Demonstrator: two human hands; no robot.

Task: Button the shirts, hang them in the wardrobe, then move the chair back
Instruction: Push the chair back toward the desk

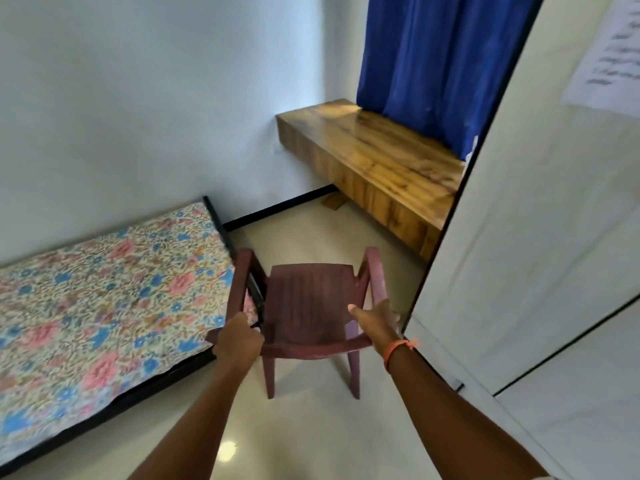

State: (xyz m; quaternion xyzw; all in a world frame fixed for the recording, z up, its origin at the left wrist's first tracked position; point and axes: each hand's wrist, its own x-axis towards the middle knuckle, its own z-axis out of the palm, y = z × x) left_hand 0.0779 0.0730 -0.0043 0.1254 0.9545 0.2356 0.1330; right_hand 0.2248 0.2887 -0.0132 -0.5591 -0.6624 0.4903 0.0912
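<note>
A maroon plastic armchair [308, 303] stands on the pale floor in the middle of the view, seat facing away from me. My left hand [237, 341] grips the chair at the left end of its backrest. My right hand [375, 323] holds the right end of the backrest where the arm joins, thumb stretched inward over the seat; an orange thread is tied round that wrist. No shirts are in view. The white wardrobe door [540, 237] fills the right side.
A bed with a floral sheet [104, 299] lies at the left, its corner touching the chair's left arm. A wooden bench [381, 161] runs along the far wall under a blue curtain [440, 60]. A paper notice [609, 53] hangs on the wardrobe door.
</note>
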